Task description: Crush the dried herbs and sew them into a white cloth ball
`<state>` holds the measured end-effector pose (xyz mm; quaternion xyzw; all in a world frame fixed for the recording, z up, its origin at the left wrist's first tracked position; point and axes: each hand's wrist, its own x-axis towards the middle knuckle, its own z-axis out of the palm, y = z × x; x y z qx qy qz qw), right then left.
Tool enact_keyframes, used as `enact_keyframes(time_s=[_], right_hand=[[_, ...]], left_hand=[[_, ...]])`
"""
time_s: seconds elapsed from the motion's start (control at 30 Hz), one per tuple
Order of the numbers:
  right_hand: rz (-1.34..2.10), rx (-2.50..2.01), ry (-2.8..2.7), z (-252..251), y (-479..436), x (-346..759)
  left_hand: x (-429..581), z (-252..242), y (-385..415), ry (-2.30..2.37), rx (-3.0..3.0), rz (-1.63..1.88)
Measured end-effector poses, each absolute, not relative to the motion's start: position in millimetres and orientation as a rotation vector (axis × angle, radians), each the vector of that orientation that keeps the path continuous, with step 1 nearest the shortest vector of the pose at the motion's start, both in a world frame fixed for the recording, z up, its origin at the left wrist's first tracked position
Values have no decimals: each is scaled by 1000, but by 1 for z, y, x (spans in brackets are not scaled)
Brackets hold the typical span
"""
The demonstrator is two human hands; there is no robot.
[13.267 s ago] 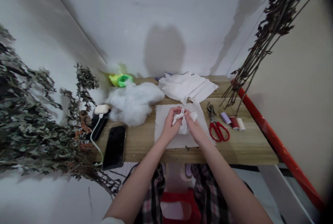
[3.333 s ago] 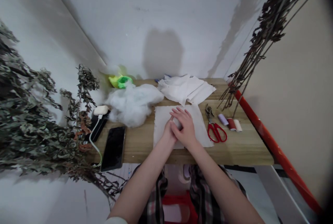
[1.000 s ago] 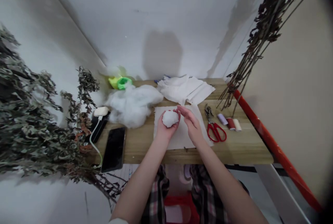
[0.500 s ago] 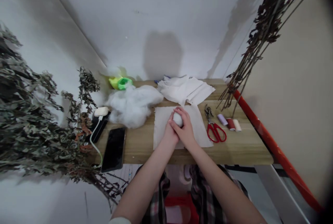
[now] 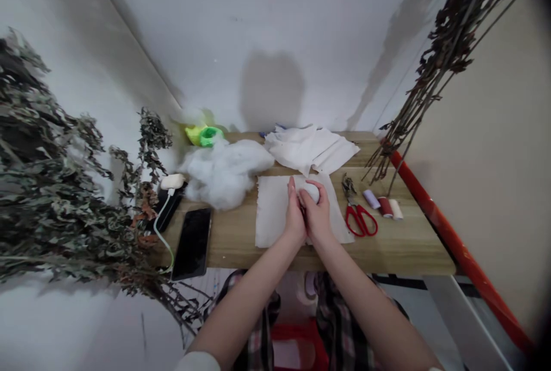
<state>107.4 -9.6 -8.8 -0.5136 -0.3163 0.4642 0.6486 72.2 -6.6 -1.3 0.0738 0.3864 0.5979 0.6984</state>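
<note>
A small white ball of cotton stuffing (image 5: 311, 192) sits between my hands, above the middle of a rough off-white sheet of cloth or paper (image 5: 274, 216). My left hand (image 5: 294, 213) and my right hand (image 5: 317, 216) press together around it, fingers pointing away from me. Only its upper part shows; the fingers hide the rest. A loose heap of white stuffing (image 5: 226, 174) lies just left of the sheet, and folded white cloth (image 5: 312, 150) lies beyond it.
Red-handled scissors (image 5: 360, 219) and several thread spools (image 5: 385, 207) lie right of the sheet. A black phone (image 5: 192, 243), a cabled charger (image 5: 167, 205) and a green-yellow bag (image 5: 203, 136) lie left. Dried branches (image 5: 51, 170) hang on both sides.
My hands have gone from lying crossed over the ball to standing side by side around it. The ball now shows above my fingers, and the whole view has shifted slightly.
</note>
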Motion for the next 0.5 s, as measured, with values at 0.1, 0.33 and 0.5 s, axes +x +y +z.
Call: enact_keyframes(time_s=[0.1, 0.33, 0.5], right_hand=[[1189, -1084, -570, -13, -4, 108], [868, -1218, -1061, -15, 8, 119], [648, -1268, -1535, -24, 9, 119]], left_hand=[[61, 2, -8, 966, 396, 1496], [-41, 34, -6, 1711, 1412, 1000], [-78, 34, -11, 2042, 1738, 234]])
